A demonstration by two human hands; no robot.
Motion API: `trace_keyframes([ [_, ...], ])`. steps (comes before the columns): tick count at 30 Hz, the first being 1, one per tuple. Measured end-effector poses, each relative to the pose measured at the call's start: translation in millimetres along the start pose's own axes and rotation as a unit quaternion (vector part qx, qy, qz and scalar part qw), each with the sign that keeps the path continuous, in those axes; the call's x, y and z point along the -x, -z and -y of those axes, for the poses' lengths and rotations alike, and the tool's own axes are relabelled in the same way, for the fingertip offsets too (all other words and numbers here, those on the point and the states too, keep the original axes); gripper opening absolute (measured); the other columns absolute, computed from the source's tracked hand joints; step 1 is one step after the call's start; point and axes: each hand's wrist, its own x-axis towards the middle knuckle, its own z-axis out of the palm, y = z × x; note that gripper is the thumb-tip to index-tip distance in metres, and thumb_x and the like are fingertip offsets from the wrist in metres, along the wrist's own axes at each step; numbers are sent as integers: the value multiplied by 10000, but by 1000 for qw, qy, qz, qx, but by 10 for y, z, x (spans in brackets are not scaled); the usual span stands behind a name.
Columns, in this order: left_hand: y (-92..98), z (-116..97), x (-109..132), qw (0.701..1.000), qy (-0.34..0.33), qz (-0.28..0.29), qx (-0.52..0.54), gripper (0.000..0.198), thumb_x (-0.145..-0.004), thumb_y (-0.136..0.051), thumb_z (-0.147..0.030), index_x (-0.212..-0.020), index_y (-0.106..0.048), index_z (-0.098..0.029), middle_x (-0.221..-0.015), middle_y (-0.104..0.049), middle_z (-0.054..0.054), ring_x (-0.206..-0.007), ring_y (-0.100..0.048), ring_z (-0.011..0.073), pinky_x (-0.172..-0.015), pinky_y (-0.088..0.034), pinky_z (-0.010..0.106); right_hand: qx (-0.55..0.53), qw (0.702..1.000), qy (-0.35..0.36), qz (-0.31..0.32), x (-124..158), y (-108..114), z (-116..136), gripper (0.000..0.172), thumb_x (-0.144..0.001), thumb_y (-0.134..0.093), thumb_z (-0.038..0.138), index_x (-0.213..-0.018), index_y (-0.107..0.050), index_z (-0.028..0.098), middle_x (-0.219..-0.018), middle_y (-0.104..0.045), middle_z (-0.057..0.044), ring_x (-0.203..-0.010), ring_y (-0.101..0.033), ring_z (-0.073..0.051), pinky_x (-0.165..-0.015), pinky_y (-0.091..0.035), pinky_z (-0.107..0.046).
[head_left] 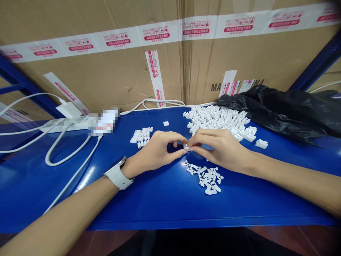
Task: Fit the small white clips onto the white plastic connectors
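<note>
Between the fingertips of both hands is a small white plastic piece, mostly covered by the fingers. My left hand, with a watch on its wrist, pinches it from the left. From the right, my right hand pinches the same piece. Just below the hands lies a loose cluster of thin, curved white bits. Behind my right hand spreads a large heap of white plastic pieces. A smaller group of white pieces sits beyond my left hand, and one single white piece lies apart.
Large taped cardboard boxes stand along the back of the blue tabletop. On the left are a power strip, a white charger and white cables. A black plastic bag lies at the right.
</note>
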Motion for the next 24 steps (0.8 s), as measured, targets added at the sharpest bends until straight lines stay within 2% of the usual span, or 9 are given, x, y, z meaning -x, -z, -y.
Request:
trace_keyframes([
  [4, 2, 7, -8, 1000, 4, 6, 18, 132, -861, -689, -235, -983, -719, -194, -880, -730, 16, -726, -617, 126, -718, -492, 255, -6, 1000, 3, -2, 5, -36, -8, 119, -947, -555, 141, -939, -671, 168, -880, -713, -51, -749, -669, -149, -675, -521, -254],
  [16, 22, -9, -14, 999, 7, 18, 35, 148, -850, -679, -189, -988, -734, -193, -896, -728, 21, -747, -625, 132, -725, -492, 263, -44, 999, 7, 8, 0, -39, -17, 126, -903, -602, 86, -883, -701, 161, -885, -724, -55, -788, -687, -156, -720, -541, -260],
  [24, 22, -7, -7, 999, 3, 21, 36, 136, -857, -678, -177, -982, -731, -183, -901, -722, 16, -754, -610, 123, -722, -484, 255, -32, 999, 21, -13, 24, -53, -42, 109, -913, -634, 106, -950, -736, 122, -886, -744, -61, -754, -700, -155, -693, -556, -260],
])
